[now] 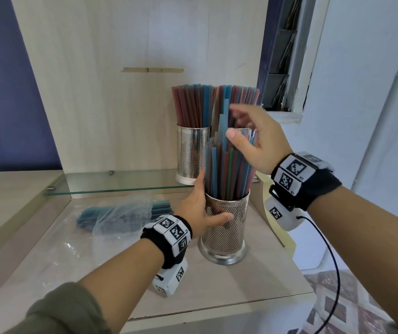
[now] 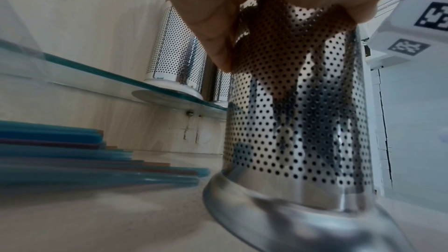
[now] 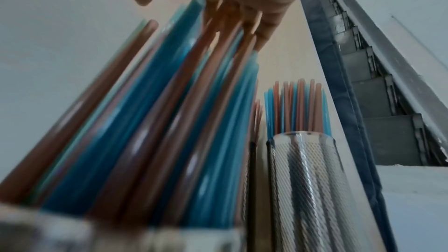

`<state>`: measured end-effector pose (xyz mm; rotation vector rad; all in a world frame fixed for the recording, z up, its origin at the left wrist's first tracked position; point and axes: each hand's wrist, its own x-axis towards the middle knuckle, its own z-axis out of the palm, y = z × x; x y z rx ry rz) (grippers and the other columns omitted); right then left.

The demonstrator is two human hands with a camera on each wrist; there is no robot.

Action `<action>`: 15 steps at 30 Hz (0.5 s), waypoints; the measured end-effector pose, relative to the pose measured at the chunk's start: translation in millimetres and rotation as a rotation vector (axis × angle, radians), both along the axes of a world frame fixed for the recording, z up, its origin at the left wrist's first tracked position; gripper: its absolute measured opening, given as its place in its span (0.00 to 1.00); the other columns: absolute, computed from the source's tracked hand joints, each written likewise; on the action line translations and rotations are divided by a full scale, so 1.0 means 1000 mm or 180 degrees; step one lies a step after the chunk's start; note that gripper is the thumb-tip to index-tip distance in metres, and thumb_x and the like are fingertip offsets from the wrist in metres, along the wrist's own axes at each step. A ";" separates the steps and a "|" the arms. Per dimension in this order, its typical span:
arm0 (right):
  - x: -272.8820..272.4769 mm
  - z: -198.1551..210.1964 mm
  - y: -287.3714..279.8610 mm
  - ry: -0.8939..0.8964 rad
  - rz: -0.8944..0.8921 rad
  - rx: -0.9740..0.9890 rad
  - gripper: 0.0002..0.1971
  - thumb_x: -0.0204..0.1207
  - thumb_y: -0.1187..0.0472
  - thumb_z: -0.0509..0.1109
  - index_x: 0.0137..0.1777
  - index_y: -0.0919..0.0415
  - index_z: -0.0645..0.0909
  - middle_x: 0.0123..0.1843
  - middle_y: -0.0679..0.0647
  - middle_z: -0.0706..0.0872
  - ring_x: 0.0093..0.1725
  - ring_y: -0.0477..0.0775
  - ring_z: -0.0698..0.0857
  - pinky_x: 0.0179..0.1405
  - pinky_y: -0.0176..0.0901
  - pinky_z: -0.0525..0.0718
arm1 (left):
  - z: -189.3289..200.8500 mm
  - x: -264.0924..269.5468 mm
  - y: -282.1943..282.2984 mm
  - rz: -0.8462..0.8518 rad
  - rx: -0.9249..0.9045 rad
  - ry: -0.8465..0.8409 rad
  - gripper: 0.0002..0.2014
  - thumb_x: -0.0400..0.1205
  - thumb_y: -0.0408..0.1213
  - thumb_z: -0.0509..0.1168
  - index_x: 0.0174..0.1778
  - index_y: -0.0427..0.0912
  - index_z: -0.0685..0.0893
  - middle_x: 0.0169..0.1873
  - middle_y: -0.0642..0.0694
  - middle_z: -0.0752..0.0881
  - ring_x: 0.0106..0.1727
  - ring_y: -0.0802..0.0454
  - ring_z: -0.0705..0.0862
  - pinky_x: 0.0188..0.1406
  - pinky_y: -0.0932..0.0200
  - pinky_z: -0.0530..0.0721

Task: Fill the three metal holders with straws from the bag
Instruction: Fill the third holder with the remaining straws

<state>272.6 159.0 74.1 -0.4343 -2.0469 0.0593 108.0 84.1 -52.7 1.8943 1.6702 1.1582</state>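
Left hand: my left hand (image 1: 199,210) wraps the upper wall of the near perforated metal holder (image 1: 224,235), thumb across its front and fingers (image 2: 213,32) curled round the far side.
Right hand: my right hand (image 1: 253,138) is spread loosely over the tops of the blue and reddish-brown straws in the near holder (image 1: 227,169), fingers (image 3: 252,18) touching their upper ends, thumb out in front; a few blue straws stand taller than the rest beside my thumb.
Near holder: upright on the pale wooden surface (image 1: 193,297), its flared base flat on the wood, packed with straws.
Back holders: the left perforated metal holder on the shelf (image 1: 192,153) stands on the glass shelf (image 1: 121,184), full of straws; the right holder behind my hand (image 3: 312,189) sits just beside it, mostly hidden in the head view, straws rising above its rim.
Bag: the clear plastic bag (image 1: 111,220) lies flat on the surface to the left of the near holder, with the remaining loose straws (image 2: 72,160) lying in and beside it.
Backdrop: a pale wooden back panel (image 1: 121,92) rises behind the shelf.
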 end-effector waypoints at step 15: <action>-0.007 -0.005 -0.020 -0.1160 -0.0204 0.0565 0.22 0.83 0.47 0.58 0.74 0.51 0.78 0.71 0.49 0.83 0.72 0.48 0.79 0.72 0.48 0.76 | 0.000 -0.002 -0.001 -0.0094 0.0002 -0.0025 0.59 0.70 0.52 0.78 0.82 0.59 0.37 0.76 0.53 0.71 0.74 0.57 0.72 0.75 0.55 0.70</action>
